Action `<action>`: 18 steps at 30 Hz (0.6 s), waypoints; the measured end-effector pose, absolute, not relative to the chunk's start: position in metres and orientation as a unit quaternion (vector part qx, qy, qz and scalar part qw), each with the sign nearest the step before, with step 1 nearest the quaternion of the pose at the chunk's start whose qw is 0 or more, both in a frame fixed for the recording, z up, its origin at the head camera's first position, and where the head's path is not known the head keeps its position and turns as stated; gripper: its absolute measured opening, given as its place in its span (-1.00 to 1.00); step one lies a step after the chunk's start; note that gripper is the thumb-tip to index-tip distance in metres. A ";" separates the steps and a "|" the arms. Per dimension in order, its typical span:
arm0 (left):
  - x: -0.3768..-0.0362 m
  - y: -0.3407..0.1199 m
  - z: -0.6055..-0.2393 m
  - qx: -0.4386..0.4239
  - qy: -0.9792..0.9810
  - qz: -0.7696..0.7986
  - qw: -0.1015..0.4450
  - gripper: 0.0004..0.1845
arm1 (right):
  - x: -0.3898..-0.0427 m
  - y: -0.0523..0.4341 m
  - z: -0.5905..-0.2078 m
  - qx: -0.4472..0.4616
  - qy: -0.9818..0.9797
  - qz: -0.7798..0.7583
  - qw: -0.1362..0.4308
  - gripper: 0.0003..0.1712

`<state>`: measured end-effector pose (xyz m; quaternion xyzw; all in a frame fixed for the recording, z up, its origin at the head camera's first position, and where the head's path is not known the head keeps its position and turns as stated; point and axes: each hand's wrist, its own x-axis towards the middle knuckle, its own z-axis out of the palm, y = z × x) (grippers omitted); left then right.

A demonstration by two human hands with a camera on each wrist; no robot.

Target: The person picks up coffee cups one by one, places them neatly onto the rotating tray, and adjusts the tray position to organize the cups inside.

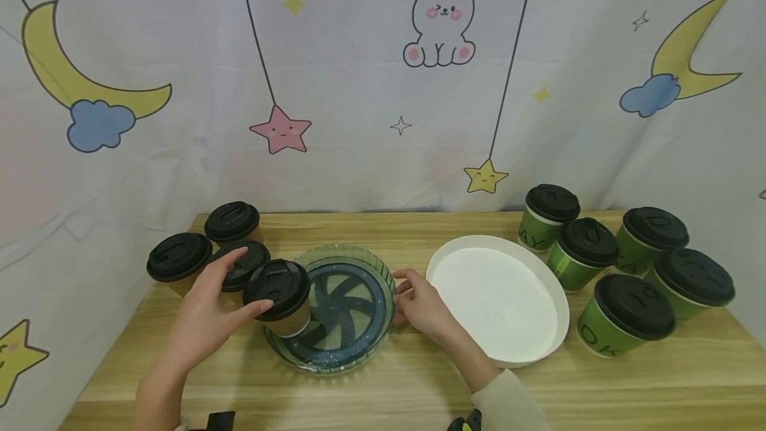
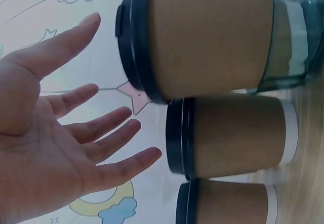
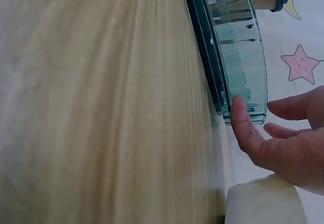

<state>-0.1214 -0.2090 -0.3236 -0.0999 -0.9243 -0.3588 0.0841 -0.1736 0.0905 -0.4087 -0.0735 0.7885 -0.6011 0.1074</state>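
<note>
A brown paper cup (image 1: 281,294) (image 2: 202,37) with a black lid stands at the left side of a round blue-green glass tray (image 1: 353,314) (image 2: 304,32) (image 3: 243,72). My left hand (image 1: 230,291) (image 2: 101,113) hovers just left of that cup with fingers spread and straight. The left wrist view shows a gap between palm and cup. My right hand (image 1: 409,294) (image 3: 263,128) is at the tray's right rim. Its thumb touches the rim's edge while the other fingers stay relaxed and apart from the glass.
Three more brown lidded cups (image 1: 179,258) (image 2: 238,135) stand left of the glass tray. A white round tray (image 1: 497,298) (image 3: 263,201) lies to its right, with several green lidded cups (image 1: 634,314) beyond. A printed curtain hangs behind the wooden table (image 1: 389,391).
</note>
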 end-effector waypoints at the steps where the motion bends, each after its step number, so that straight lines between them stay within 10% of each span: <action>1: -0.120 -0.212 -0.323 -0.097 -0.924 -0.360 0.084 -0.08 | -0.174 0.090 -0.408 -0.073 0.790 -0.599 0.107 -0.53; 18: -0.115 -0.243 -0.326 -0.090 -0.921 -0.372 0.076 -0.05 | -0.172 0.093 -0.403 -0.094 0.838 -0.531 0.080 -0.38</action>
